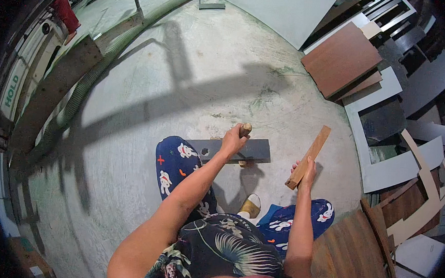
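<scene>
My left hand (231, 141) is closed around a tool with a round wooden handle (247, 127), held upright over a dark grey board (260, 150). The fist and forearm partly cover the tool, and its lower end is not clear. A ragged hole shows near the board's left end, and bits of light wood stick out from under its long edges. To the right of the board, my right hand (308, 175) grips a squared wooden bar (316, 147) near its lower end. The bar slants up and away, apart from the board.
My knees in patterned blue trousers flank the board's near side. Brown panels (343, 60), white frames (363, 173) and offcuts are piled along the right. A ribbed green hose (85, 87) and a wooden beam (60, 78) run along the left. Another person's red-clothed leg (65, 13) shows far left.
</scene>
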`<state>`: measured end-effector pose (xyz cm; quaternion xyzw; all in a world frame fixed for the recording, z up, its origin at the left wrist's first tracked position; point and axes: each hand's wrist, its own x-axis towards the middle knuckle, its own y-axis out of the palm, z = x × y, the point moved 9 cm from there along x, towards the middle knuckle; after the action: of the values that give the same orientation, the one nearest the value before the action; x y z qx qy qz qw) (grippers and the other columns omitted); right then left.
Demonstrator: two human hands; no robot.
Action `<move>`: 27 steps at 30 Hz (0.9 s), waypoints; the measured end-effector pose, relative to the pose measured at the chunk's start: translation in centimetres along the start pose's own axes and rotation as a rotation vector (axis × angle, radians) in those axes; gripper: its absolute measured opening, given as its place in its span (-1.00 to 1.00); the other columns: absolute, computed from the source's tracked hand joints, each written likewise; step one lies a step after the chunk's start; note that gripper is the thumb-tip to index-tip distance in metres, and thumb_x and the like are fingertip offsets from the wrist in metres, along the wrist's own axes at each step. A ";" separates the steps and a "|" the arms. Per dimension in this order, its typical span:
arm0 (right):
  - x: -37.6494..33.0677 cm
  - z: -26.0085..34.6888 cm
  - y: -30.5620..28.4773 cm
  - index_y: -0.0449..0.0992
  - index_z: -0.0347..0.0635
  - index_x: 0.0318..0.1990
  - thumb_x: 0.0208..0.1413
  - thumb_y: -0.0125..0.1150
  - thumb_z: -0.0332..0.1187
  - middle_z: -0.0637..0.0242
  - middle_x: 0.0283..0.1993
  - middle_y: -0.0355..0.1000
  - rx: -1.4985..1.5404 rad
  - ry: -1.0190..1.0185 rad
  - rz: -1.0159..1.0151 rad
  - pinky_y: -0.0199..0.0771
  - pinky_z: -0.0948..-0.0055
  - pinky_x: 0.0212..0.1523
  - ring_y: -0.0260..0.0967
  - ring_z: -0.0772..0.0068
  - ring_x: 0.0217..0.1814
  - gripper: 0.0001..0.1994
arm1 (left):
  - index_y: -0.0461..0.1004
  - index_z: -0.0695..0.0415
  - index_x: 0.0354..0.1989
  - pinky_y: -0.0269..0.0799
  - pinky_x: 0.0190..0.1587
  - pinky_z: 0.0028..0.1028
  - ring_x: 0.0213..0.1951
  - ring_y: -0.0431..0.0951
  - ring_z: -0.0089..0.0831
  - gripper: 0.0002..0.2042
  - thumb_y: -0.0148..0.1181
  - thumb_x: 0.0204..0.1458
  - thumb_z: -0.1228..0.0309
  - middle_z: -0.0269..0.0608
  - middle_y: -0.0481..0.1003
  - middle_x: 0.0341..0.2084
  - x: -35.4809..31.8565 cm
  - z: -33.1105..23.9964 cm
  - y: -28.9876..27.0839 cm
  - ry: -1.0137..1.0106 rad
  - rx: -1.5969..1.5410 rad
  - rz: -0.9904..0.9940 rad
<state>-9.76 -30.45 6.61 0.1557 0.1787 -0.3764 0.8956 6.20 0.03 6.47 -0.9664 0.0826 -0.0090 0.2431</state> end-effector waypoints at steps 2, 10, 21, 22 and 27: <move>-0.4 0.6 0.9 0.21 -0.18 0.00 0.09 0.06 -0.04 0.12 -0.31 0.35 -0.079 -0.033 0.024 0.48 0.36 -0.57 0.39 0.29 -0.54 -0.54 | 0.35 0.20 0.03 0.41 -0.10 -0.22 -0.13 0.52 0.01 -0.52 0.24 -0.11 0.35 0.15 0.51 -0.22 0.5 0.3 0.4 -0.010 -0.015 0.048; -0.3 1.0 0.6 0.20 -0.18 0.01 0.10 0.07 -0.05 0.12 -0.33 0.36 -0.081 -0.059 -0.009 0.48 0.37 -0.60 0.41 0.29 -0.55 -0.54 | 0.37 0.11 0.00 0.41 -0.09 -0.21 -0.12 0.52 -0.02 -0.57 0.26 -0.09 0.33 0.04 0.53 -0.22 0.4 0.3 0.6 0.005 -0.039 0.029; -1.9 4.2 1.8 0.10 -0.23 0.19 0.14 0.07 -0.18 0.11 -0.29 0.39 -0.149 -0.342 -0.038 0.46 0.42 -0.59 0.43 0.33 -0.54 -0.46 | 0.32 0.19 0.11 0.40 -0.03 -0.25 -0.07 0.51 -0.04 -0.47 0.24 -0.09 0.34 0.12 0.50 -0.13 0.8 0.2 0.9 -0.018 0.023 0.078; -2.7 4.9 1.6 0.06 -0.25 0.23 0.10 0.12 -0.21 0.07 -0.23 0.41 -0.230 -0.440 -0.058 0.49 0.38 -0.46 0.46 0.25 -0.44 -0.40 | 0.33 0.18 0.10 0.40 -0.04 -0.23 -0.07 0.51 -0.04 -0.48 0.25 -0.08 0.33 0.12 0.50 -0.14 0.4 0.3 1.1 -0.033 0.013 0.081; -8.8 9.4 6.3 0.01 -0.27 0.29 -0.18 0.30 -0.33 -0.11 0.07 0.35 -0.663 -1.081 -0.120 0.30 0.15 0.12 0.32 -0.14 0.12 -0.17 | 0.37 0.14 -0.03 0.40 -0.12 -0.18 -0.14 0.50 0.05 -0.58 0.24 -0.10 0.32 0.10 0.52 -0.25 0.2 0.9 0.7 0.014 -0.032 0.032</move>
<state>-9.02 -24.69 19.76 -0.3522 -0.1832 -0.3759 0.8373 6.36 -0.22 5.36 -0.9686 0.1000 -0.0104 0.2274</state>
